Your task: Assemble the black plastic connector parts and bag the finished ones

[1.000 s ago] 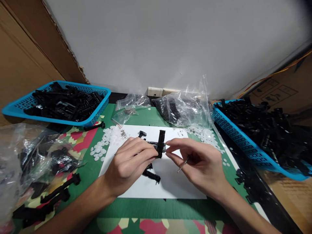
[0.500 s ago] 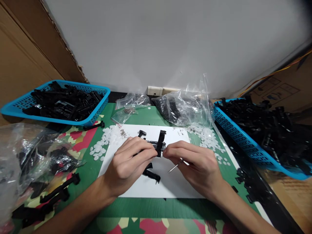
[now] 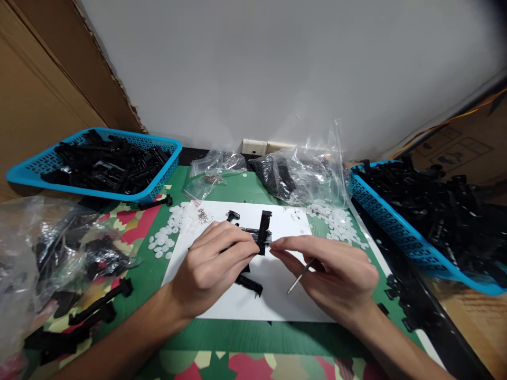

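My left hand (image 3: 212, 266) is closed around a black plastic assembly (image 3: 262, 232) and holds it just above a white sheet of paper (image 3: 273, 301). My right hand (image 3: 336, 277) has its fingertips pinched against the right side of that assembly, and a thin metal pin tool (image 3: 300, 276) is tucked under its fingers. A smaller black plastic part (image 3: 249, 284) lies on the paper below my left hand. Another small black piece (image 3: 232, 215) rests near the paper's far edge.
Blue baskets full of black parts stand at the left (image 3: 162, 177) and right (image 3: 396, 232). Clear bags of parts (image 3: 304, 174) lie at the back and front left (image 3: 47, 253). White washers (image 3: 164, 237) and tiny screws (image 3: 203, 215) are scattered beside the paper on the green mat (image 3: 245, 338).
My right hand moved in to the assembly's side and the pin tool swung with it. My left hand has stayed on the assembly.
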`<state>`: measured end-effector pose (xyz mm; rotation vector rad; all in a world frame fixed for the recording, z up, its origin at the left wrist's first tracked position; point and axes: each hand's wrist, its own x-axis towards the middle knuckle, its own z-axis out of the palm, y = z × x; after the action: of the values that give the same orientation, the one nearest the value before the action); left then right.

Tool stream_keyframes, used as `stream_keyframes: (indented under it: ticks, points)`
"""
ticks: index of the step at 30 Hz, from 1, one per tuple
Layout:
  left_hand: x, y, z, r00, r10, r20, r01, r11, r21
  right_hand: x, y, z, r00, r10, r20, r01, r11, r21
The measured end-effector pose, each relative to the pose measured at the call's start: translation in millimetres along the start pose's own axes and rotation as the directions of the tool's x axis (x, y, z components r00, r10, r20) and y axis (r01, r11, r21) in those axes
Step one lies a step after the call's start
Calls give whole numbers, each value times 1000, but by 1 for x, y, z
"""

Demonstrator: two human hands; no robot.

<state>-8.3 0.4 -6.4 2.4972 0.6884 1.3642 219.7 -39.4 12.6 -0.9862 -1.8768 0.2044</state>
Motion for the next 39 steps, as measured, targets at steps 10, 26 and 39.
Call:
stream_keyframes:
  ticks: [10,26,39]
  points:
    - [-1,1,0,1000,21,11,-21,1000,-13,-8,10,-1,987,-145,68,148,987,-57]
    - [-4,0,1,999,47,-15,-48,999,-22,-3,4,-1,989,-127,81,123,991,50]
    - [3,-2,0,999,-33,-16,31,995,-95,10,5,-18,981,-50,186,36,996,76]
